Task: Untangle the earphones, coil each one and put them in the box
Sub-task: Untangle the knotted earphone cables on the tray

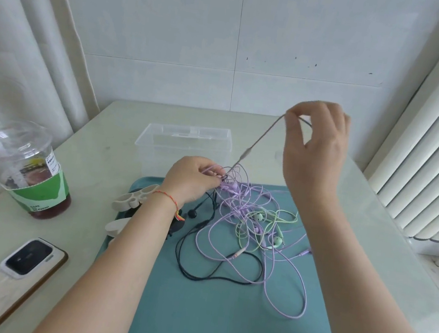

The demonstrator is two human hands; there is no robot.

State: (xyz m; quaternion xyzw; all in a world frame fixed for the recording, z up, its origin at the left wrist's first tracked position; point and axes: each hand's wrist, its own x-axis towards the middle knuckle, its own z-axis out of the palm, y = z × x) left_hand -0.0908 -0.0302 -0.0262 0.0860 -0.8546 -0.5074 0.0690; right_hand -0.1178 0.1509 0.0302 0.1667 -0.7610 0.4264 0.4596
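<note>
While tangled, purple cable (pixel 262 135) between hands.

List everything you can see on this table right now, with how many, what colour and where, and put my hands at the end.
purple earphones: cable count unclear, lilac, tangled on the mat, one strand lifted
green earphones: one set, pale green, in the tangle on the mat's right side
black earphones: one set, black, left part of the tangle
mat: one, teal, centre of the table
box: one, clear plastic, open, behind the mat
drink cup: one, clear with green sleeve, far left
phone: one, white case, near left, camera side up
cream plastic pieces: count unclear, cream, mat's left edge
left hand: pinches the tangle's top
right hand: raised, fingers pinch the lifted strand
</note>
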